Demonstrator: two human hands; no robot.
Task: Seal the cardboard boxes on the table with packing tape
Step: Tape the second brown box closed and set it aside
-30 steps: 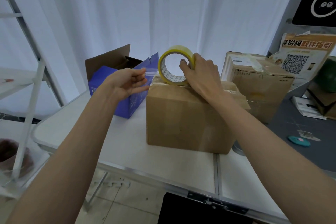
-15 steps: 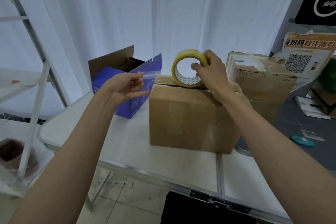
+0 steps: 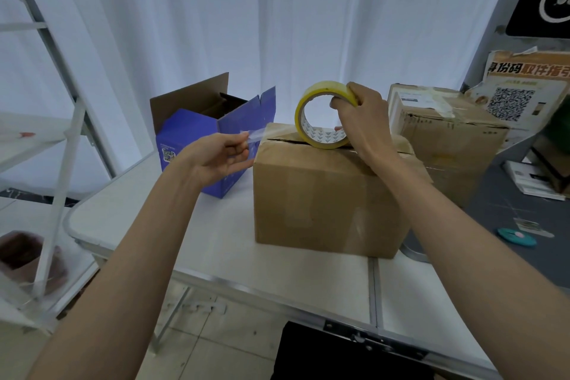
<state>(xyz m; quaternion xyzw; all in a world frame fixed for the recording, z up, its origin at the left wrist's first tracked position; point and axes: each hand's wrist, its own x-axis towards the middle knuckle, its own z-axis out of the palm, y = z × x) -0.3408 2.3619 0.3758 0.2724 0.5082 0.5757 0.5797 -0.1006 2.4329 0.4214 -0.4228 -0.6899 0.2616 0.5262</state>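
- Hidden behind the right hand (image 3: 367, 123): the far right part of the tape roll (image 3: 322, 116) and part of the cardboard box (image 3: 327, 197) top seam.
- Hard to make out: the clear tape strip (image 3: 254, 136), faint against the blue box (image 3: 212, 139); its run back to the roll barely visible.
- Cut off at the right edge: a poster (image 3: 524, 92) with a QR code, and a stack of papers (image 3: 536, 179) below it.
- Right hand fingers curled round the roll, thumb inside the ring, holding it upright on the top of the cardboard box.
- Left hand (image 3: 220, 154) just left of the box's upper corner, fingertips pinching the free end of the strip.
- Cardboard box standing mid-table (image 3: 154, 225), top flaps closed with a dark gap along the seam.
- Blue box open, flaps up, behind and left of it on the white table.
- Second brown box (image 3: 447, 133) at right rear, taped, with a label.
- White curtain (image 3: 246, 25) behind; metal frame (image 3: 61, 102) at left; tiled floor (image 3: 216, 333) below.
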